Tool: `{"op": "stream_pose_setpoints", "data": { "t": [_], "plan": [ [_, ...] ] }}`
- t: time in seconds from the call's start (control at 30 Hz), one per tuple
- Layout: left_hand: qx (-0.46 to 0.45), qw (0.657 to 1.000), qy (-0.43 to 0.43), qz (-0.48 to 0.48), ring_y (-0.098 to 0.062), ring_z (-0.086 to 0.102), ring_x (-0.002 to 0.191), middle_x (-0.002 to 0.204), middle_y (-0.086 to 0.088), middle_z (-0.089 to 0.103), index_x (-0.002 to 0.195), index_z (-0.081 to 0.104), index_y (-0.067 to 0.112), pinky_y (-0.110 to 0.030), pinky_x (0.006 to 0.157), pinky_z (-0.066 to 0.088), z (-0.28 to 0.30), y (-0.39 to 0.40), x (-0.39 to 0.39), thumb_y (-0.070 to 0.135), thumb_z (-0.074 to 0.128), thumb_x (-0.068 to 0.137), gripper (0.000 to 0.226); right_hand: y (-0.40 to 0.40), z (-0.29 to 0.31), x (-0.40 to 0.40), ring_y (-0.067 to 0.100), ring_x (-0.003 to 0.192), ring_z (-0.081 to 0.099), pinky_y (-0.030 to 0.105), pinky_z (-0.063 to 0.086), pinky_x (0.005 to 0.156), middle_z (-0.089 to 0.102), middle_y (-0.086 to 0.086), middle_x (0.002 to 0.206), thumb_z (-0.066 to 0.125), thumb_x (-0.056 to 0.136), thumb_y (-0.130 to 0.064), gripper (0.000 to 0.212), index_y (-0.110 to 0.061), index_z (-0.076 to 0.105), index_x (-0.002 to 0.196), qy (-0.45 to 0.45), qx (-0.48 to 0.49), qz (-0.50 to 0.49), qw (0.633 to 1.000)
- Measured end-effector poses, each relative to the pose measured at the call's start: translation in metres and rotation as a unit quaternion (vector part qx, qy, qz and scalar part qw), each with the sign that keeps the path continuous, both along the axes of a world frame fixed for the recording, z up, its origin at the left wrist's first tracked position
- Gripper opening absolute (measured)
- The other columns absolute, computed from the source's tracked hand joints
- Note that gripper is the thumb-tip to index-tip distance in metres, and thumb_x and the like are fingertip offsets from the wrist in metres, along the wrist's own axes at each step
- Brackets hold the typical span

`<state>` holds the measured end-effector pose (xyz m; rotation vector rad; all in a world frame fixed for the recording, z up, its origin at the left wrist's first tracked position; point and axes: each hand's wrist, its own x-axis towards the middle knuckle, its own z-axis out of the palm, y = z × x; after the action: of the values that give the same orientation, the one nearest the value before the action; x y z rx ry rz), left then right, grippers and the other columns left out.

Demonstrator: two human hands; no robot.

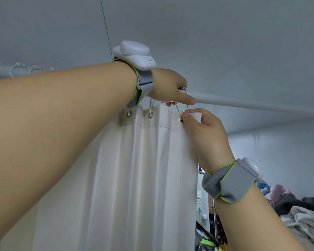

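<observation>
While left hand (pixel 167 86) curls round what looks like a thin wire hook (pixel 186 91) on the smooth white rod (pixel 252 105), forefinger straight | right hand (pixel 207 132) pinches top corner of pleated white curtain (pixel 134 169), thumb beside round metal eyelet (pixel 181 120) | curtain hangs below rod.

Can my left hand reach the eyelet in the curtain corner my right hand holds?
Probably yes. The left hand, gripping a hook, is just above the eyelet with nothing between them, though the right hand pinching the curtain has its thumb beside it.

Left hand (pixel 168 86), right hand (pixel 206 132) overhead
</observation>
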<state>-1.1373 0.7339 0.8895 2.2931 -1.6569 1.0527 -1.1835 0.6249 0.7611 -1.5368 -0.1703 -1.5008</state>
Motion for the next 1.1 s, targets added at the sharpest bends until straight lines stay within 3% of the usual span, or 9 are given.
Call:
{"op": "stream_pose_setpoints", "data": {
  "t": [0.07,0.2,0.3,0.57,0.73,0.9,1.1],
  "plan": [
    [0.007,1.0,-0.001,0.008,-0.006,0.059,0.072,0.079,0.012,0.065,0.097,0.054,0.022,-0.021,0.06,0.04,-0.001,0.0,-0.003,0.06,0.052,0.086,0.04,-0.002,0.0,0.001,0.018,0.072,0.063,0.038,0.053,0.072,0.07,0.004,0.081,0.061,0.089,-0.019,0.011,-0.02,0.068,0.08,-0.002,0.005,-0.003,1.0],
    [0.037,0.998,0.041,-0.003,-0.01,0.067,0.083,0.087,0.007,0.073,0.098,0.047,0.028,-0.026,0.077,0.051,0.001,0.002,-0.005,0.057,0.059,0.083,0.035,-0.007,-0.002,0.0,0.021,0.072,0.062,0.042,0.053,0.071,0.069,0.009,0.08,0.064,0.088,-0.019,0.015,-0.016,0.069,0.075,-0.009,-0.001,0.0,1.0],
    [0.034,0.997,0.07,-0.014,-0.008,0.065,0.074,0.081,0.007,0.072,0.09,0.051,0.027,-0.023,0.072,0.05,0.002,0.003,-0.005,0.052,0.064,0.082,0.03,-0.006,-0.004,0.0,0.02,0.07,0.061,0.036,0.05,0.067,0.069,0.009,0.077,0.065,0.087,-0.018,0.015,-0.014,0.07,0.074,-0.006,-0.002,0.018,1.0],
    [0.025,0.993,0.116,-0.028,-0.013,0.066,0.079,0.09,-0.001,0.072,0.106,0.061,0.007,-0.029,0.084,0.054,0.003,-0.002,-0.006,0.044,0.062,0.087,0.041,-0.003,0.001,-0.001,0.02,0.07,0.059,0.033,0.047,0.068,0.065,0.004,0.072,0.065,0.086,-0.019,0.021,-0.018,0.068,0.066,-0.011,0.028,0.051,0.998],
    [0.028,0.995,0.091,-0.014,-0.014,0.066,0.077,0.086,0.0,0.072,0.1,0.062,0.007,-0.03,0.082,0.053,0.003,-0.001,-0.007,0.042,0.063,0.087,0.037,0.003,0.001,-0.002,0.023,0.071,0.063,0.036,0.053,0.07,0.069,0.011,0.08,0.064,0.088,-0.01,0.009,-0.006,0.07,0.082,-0.009,0.022,0.095,0.995],
    [0.022,0.998,0.066,-0.003,-0.012,0.064,0.076,0.084,0.003,0.071,0.097,0.061,0.013,-0.02,0.066,0.046,0.002,-0.001,-0.008,0.04,0.064,0.087,0.029,0.004,0.003,0.003,0.022,0.07,0.062,0.042,0.055,0.072,0.069,0.011,0.078,0.068,0.084,-0.011,0.007,-0.007,0.072,0.08,-0.019,0.03,0.056,0.998],
    [0.018,0.999,0.045,0.0,-0.01,0.062,0.073,0.08,0.006,0.068,0.093,0.057,0.016,-0.019,0.062,0.044,0.001,-0.003,-0.008,0.038,0.065,0.087,0.024,0.004,0.001,0.009,0.02,0.067,0.059,0.036,0.051,0.065,0.068,0.011,0.074,0.07,0.083,-0.013,0.011,-0.003,0.072,0.079,-0.035,0.036,0.035,0.998]
  ]
}}
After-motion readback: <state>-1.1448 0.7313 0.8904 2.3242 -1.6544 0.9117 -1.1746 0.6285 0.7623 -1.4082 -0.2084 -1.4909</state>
